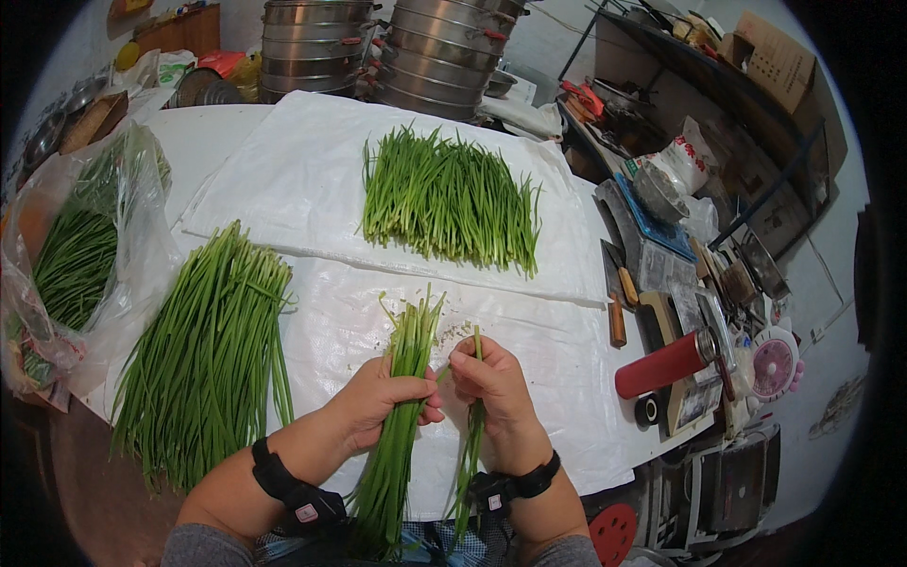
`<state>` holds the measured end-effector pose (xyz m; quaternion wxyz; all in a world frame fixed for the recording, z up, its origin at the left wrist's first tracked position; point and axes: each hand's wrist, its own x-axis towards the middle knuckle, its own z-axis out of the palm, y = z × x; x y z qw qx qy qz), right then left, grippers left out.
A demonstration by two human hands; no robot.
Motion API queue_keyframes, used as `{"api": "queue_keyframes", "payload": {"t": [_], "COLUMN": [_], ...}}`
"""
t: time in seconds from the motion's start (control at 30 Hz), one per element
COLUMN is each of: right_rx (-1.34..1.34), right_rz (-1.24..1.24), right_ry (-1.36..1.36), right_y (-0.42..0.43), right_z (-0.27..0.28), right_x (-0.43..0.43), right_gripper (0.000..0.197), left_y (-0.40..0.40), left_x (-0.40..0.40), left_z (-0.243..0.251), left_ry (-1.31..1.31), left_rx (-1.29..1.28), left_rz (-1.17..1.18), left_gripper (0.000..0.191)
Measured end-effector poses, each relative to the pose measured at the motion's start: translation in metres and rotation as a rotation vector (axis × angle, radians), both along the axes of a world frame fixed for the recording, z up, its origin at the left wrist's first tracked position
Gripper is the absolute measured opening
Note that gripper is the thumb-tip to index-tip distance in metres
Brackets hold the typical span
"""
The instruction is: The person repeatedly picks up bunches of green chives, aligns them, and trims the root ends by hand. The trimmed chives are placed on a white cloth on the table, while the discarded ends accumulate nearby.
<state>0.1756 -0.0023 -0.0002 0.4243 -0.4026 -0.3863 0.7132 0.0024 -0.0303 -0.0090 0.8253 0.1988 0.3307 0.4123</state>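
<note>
A bunch of garlic chives (pixel 397 439) is gripped in my left hand (pixel 386 397), pale stem ends pointing away from me and green leaves hanging toward my lap. My right hand (pixel 499 390), close beside it, pinches a few separate chive stalks (pixel 470 446) between thumb and fingers. Small brown trimmings (pixel 453 333) lie on the white woven sheet (pixel 326 319) just past my hands. Farther off, a neat row of chives (pixel 446 198) rests on another white sheet. Left of my hands, a large heap of chives (pixel 212 347) overhangs the near table edge.
An open plastic bag (pixel 134 234) holds more chives at far left. Stacked metal steamers (pixel 439 57) stand behind the table. Along the right edge are a knife (pixel 621 276), a red flask (pixel 662 365), black tape (pixel 646 410) and a pink fan (pixel 774 360).
</note>
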Motion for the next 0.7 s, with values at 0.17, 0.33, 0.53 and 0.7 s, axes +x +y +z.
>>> {"api": "queue_keyframes", "payload": {"t": [0.17, 0.33, 0.53, 0.7], "right_rx": [-0.058, -0.003, 0.008, -0.013], "right_rz": [-0.006, 0.082, -0.197, -0.034], "right_ry": [0.072, -0.104, 0.252, 0.273], "right_y": [-0.001, -0.006, 0.003, 0.006], "right_z": [0.008, 0.005, 0.007, -0.001], "right_x": [-0.005, -0.009, -0.001, 0.005], "right_gripper": [0.016, 0.029, 0.021, 0.019], "left_y": [0.0, 0.001, 0.0, 0.001], "left_x": [-0.001, 0.002, 0.001, -0.003], "left_z": [-0.004, 0.001, 0.001, -0.004], "left_ry": [0.014, -0.03, -0.044, -0.087], "left_rx": [0.044, 0.042, 0.03, 0.055], "left_rz": [0.017, 0.017, -0.035, -0.151], "left_gripper": [0.014, 0.014, 0.015, 0.017]}}
